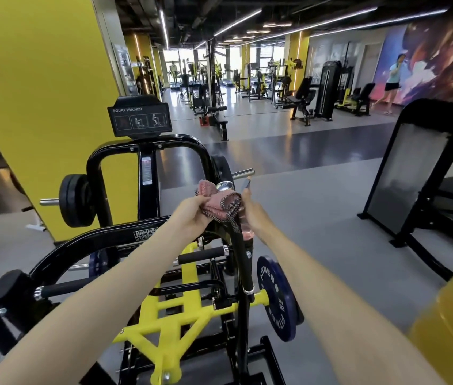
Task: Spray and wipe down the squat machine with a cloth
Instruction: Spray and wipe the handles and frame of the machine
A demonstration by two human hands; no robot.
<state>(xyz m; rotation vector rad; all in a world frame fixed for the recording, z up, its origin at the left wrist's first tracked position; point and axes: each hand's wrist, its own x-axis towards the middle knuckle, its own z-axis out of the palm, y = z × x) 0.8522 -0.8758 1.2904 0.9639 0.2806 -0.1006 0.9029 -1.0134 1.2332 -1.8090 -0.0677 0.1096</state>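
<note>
We are reaching both bare arms out over the squat machine (147,234), a black and yellow frame with a "SQUAT TRAINER" placard (139,118) standing on its far upright. Our left hand (192,215) is closing its fingers around a pink cloth (217,202), bunching it against the top of a curved black bar (237,245) that is rising from the machine's right side. The cloth is wrapping over the bar just below its chrome end cap (224,186), and a darker woven edge of it is hanging down the bar.

Our right hand (250,209) is sitting just beside the cloth, on the right of the bar. It is curling around a bottle (247,232), whose pinkish body is showing below the palm, and a thin dark nozzle (246,182) is sticking up past the fingers. We cannot tell whether a finger is pressing any trigger.

A blue weight plate (275,295) is sitting on the machine's near right peg, and black plates (76,201) are hanging on the far left one. A yellow wall (39,93) is standing to the left. A person (392,79) is walking far off on the right.
</note>
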